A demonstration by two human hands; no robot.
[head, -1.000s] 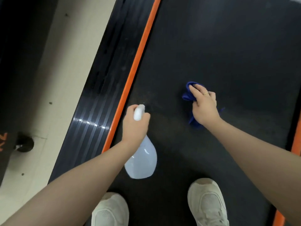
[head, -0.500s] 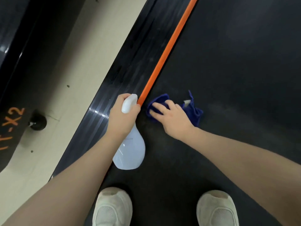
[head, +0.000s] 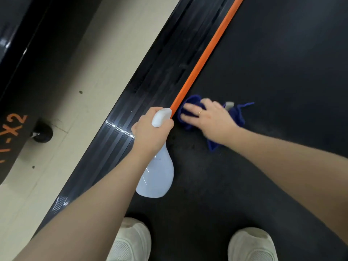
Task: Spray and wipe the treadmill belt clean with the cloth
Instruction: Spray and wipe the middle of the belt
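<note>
The right hand (head: 211, 119) reaches forward with its fingers spread flat, pressing the crumpled dark blue cloth (head: 236, 115) onto the black treadmill belt (head: 273, 63), just beside the orange edge stripe (head: 203, 59). The left hand (head: 150, 132) is curled round the neck of the translucent white plastic spray bottle (head: 157, 178); its finger seems to rest on the trigger, though that is hidden. The bottle's body hangs below the wrist, above the belt's left edge.

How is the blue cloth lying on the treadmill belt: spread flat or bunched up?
Bunched up. The blue cloth lies crumpled under the right hand, folds poking out around it.
</note>
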